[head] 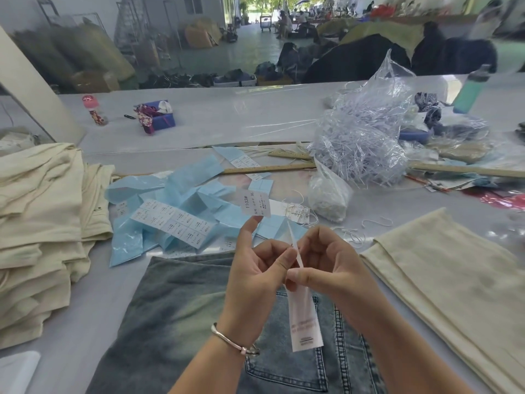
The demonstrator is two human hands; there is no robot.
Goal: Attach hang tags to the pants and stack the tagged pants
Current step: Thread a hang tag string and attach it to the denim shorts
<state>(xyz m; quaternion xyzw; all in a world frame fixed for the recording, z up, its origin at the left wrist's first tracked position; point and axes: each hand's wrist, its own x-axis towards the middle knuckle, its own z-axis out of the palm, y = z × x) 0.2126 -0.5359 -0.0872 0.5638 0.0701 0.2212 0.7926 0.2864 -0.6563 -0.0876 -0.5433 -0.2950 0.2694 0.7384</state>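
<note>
Blue washed denim pants (176, 317) lie flat on the table right below my hands, back pocket up. My left hand (255, 277) and my right hand (326, 263) meet above them and both pinch a long white hang tag (305, 322) that hangs edge-on between the fingertips. A small white size sticker (255, 202) printed "1103# XL" clings to my left index fingertip. A folded pile of cream pants (42, 223) stands at the left. More cream pants (454, 274) lie flat at the right.
Blue backing sheets and sticker strips (170, 211) litter the table beyond my hands. A clear bag of plastic tag strings (363, 137) sits at the back right, a small bag of white cords (329, 194) before it. Wooden rulers (270, 168) lie across the middle.
</note>
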